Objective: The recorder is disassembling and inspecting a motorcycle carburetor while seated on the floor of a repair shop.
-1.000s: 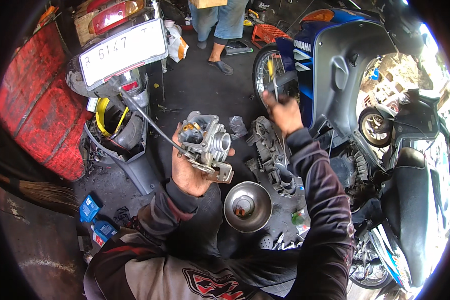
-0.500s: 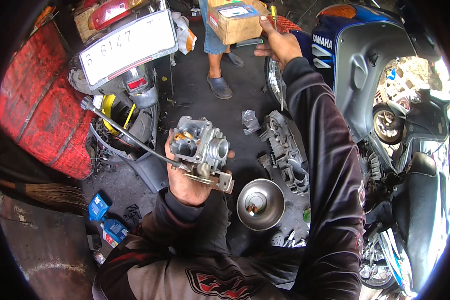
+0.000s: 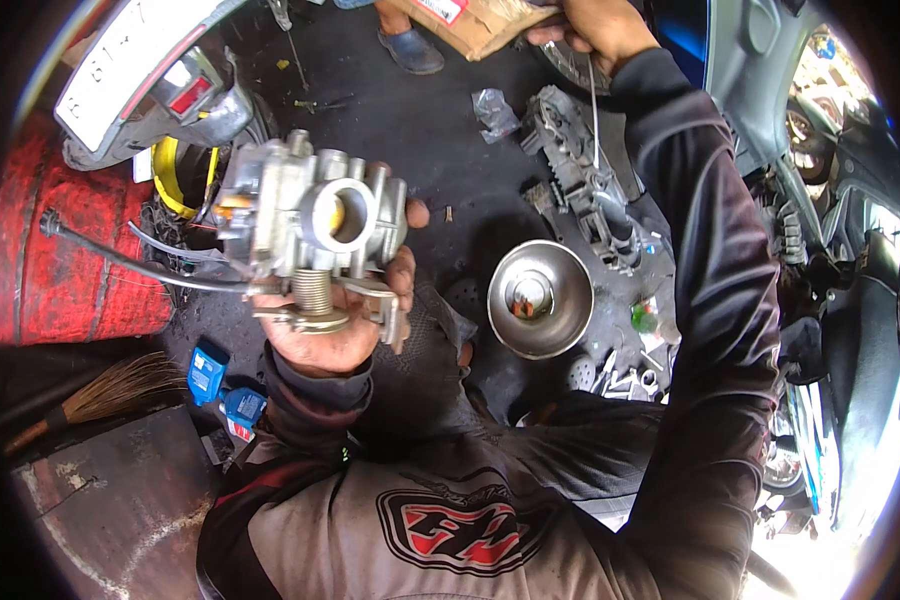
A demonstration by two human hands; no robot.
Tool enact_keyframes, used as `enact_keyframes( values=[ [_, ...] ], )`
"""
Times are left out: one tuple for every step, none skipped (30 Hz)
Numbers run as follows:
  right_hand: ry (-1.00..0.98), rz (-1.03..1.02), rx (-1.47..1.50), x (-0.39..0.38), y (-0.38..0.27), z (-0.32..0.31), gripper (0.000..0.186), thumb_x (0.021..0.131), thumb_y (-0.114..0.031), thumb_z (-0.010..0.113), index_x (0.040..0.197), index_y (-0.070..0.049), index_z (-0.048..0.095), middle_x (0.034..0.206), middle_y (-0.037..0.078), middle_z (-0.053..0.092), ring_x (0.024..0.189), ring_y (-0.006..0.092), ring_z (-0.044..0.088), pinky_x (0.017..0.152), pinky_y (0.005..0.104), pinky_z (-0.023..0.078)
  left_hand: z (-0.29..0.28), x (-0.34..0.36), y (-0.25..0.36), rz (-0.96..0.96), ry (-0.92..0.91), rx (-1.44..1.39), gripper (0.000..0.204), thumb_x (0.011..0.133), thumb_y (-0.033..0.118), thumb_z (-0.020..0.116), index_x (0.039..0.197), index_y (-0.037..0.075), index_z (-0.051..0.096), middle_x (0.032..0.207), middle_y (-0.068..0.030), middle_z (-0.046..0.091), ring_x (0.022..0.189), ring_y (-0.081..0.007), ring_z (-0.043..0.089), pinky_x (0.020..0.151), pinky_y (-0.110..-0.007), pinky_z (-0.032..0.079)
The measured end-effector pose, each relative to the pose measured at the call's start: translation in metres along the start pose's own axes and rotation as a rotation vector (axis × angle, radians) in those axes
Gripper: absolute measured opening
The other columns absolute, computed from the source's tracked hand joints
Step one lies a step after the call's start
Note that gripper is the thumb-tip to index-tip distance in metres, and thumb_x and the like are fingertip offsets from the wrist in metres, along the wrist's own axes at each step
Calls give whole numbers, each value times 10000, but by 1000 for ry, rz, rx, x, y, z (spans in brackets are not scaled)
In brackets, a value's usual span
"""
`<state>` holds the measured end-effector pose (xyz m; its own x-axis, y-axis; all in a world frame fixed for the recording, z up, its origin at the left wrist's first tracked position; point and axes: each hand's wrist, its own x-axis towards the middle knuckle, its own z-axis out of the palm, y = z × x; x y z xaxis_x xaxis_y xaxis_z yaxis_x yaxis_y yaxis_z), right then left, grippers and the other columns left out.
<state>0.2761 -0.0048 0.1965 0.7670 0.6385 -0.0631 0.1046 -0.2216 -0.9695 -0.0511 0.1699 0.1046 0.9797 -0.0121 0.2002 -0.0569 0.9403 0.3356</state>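
My left hand [image 3: 320, 345] holds up a silver carburetor [image 3: 288, 215] from below, its fingers curled around the far side. The round bore faces up toward me, and a coiled spring sits on the near side. A dark flexible cable [image 3: 155, 272] with a knobbed end sticks out to the left from it. At the upper edge my right hand [image 3: 610, 30] is closed on the corner of a brown cardboard box [image 3: 485, 28], which is partly cut off. A thin metal rod [image 3: 596, 115] hangs down from the same hand; its upper end is hidden.
A metal bowl [image 3: 582, 320] with small parts stands on the floor, beside a grey engine casting [image 3: 570, 165] and scattered tools [image 3: 630, 380]. Blue bottles [image 3: 206, 374], a broom [image 3: 120, 390] and a red drum [image 3: 40, 270] are at left. Motorcycles flank both sides; another person's shoe [image 3: 410, 50] shows ahead.
The view has tipped downward. My left hand has raised and turned the carburetor, so its bore now faces me. The box has tilted and come closer, with my right hand at its corner.
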Motion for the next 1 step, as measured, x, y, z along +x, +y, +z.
enact_keyframes(
  values=[
    [173,-91,-41,-17,10,19,479,913,-68,446,1387,4,462,912,245,712,559,231,697,432,254,538,12,0,8,-89,36,14,1109,757,500,794,1538,33,160,1440,-323,354,973,-317,611,801,-412,559]
  ],
)
